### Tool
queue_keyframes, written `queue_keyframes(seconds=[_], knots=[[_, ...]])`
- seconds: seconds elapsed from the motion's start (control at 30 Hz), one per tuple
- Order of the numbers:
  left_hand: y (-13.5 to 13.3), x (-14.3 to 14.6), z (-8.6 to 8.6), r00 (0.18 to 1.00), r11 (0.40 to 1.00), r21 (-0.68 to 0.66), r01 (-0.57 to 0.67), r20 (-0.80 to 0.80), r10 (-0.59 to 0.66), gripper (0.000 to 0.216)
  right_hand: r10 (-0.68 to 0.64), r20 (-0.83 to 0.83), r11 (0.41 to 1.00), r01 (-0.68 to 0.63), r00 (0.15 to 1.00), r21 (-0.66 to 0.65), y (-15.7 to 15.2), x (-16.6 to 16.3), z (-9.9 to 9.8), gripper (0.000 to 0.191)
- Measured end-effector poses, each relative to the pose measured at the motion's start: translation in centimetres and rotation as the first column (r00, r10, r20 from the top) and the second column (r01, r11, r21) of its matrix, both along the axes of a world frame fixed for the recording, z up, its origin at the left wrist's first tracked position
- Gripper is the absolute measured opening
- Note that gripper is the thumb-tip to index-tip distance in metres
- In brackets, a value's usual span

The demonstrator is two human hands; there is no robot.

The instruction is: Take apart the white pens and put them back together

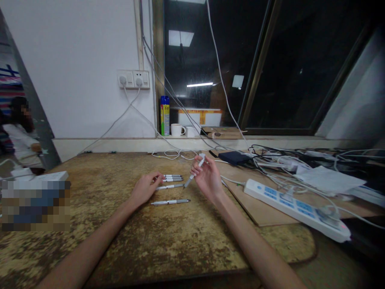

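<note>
In the head view my right hand (209, 179) is raised over the table, its fingers closed round a white and grey pen (192, 175) held at a slant. The pen's lower end comes close to the right end of a pen (170, 186) lying on the table. My left hand (147, 186) rests on the wood with its fingers bent, thumb and forefinger together at the left ends of two pens (173, 177) that lie side by side. Nearer to me another pen (170, 202) lies crosswise, apart from both hands.
On the right lie a white power strip (296, 210), a brown board (258, 208), a dark flat box (233, 157) and tangled cables. A mug (177, 129) and a spray can (165, 116) stand on the window sill. A person (22, 136) is at the far left.
</note>
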State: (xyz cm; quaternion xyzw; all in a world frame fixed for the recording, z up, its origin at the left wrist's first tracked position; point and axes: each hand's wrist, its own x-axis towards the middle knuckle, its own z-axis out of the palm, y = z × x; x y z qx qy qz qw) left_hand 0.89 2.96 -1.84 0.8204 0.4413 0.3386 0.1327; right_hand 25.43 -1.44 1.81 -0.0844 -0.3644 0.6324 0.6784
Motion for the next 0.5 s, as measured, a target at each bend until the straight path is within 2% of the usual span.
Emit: queue_keyframes(seconds=[0.23, 0.5], knots=[[0.06, -0.03, -0.1, 1.0, 1.0, -0.007, 0.003, -0.007, -0.003, 0.038, 0.027, -0.018, 1.0, -0.027, 0.999, -0.004, 0.27, 0.03, -0.15, 0.027], [-0.12, 0.09, 0.19, 1.0, 1.0, -0.007, 0.005, -0.02, -0.005, 0.04, 0.001, 0.015, 1.0, -0.001, 1.0, -0.009, 0.08, 0.07, -0.02, 0.021]])
